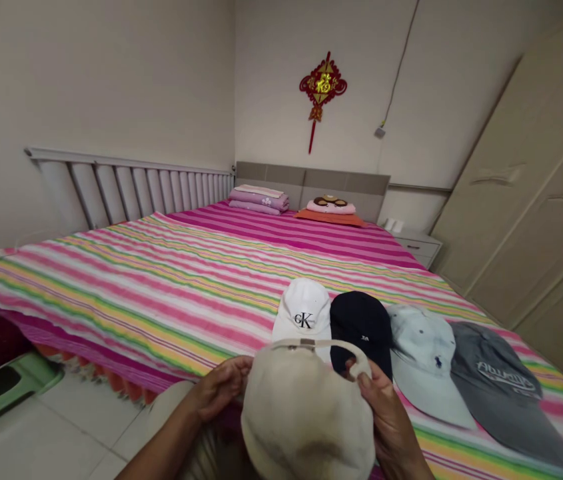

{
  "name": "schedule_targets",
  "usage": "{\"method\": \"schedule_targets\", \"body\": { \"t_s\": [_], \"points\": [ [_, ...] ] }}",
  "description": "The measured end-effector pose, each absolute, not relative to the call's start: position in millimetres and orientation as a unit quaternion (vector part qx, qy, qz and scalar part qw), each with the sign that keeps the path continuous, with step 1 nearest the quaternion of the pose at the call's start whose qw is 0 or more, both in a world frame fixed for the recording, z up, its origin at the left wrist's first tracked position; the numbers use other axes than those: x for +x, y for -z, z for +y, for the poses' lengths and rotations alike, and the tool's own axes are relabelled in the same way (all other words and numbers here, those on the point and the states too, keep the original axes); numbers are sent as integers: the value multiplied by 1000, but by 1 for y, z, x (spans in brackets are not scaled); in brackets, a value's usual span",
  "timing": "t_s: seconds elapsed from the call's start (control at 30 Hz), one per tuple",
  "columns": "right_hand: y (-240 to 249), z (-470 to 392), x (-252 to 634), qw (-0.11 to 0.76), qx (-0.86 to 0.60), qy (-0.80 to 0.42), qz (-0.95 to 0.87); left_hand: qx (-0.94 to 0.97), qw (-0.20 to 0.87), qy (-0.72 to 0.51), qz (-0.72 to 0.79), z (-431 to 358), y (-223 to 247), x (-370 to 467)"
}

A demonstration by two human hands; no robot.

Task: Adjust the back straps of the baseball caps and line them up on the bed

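Observation:
A beige cap (pixel 306 413) is held up at the bottom centre, its back strap arching at the top. My right hand (pixel 386 407) grips it by the strap end, thumb on the strap. My left hand (pixel 224 387) is at the cap's left edge with its fingers curled against it; the fingertips are partly hidden. Beyond it on the bed lie a white cap (pixel 304 310) with black letters, a black cap (pixel 361 327), a pale cap (pixel 428 360) with a small dark logo and a grey cap (pixel 506 387) with white lettering, side by side.
The bed (pixel 136 287) has a striped cover. Folded purple bedding (pixel 258 200) and a pink pile (pixel 331 208) lie near the headboard. A green stool (pixel 21 387) stands on the floor at left. A nightstand (pixel 418 247) and wardrobe (pixel 526 180) are at right.

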State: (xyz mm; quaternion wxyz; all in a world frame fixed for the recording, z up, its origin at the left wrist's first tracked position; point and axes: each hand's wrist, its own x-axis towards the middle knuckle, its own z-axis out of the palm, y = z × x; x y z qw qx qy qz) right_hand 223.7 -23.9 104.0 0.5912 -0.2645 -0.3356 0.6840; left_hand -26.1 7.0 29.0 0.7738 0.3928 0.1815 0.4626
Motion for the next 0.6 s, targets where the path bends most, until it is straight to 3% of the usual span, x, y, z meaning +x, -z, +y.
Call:
{"method": "schedule_targets", "body": {
  "t_s": [0.17,0.3,0.6],
  "points": [
    [-90,-27,223,580,-313,-672,-338,471,798,-305,218,7,-65,-7],
    [-87,-26,243,575,-373,-626,-372,409,811,-360,214,-3,-92,16],
    [-116,-30,248,405,-359,-589,-599,375,798,-391,264,-15,-119,40]
  ]
}}
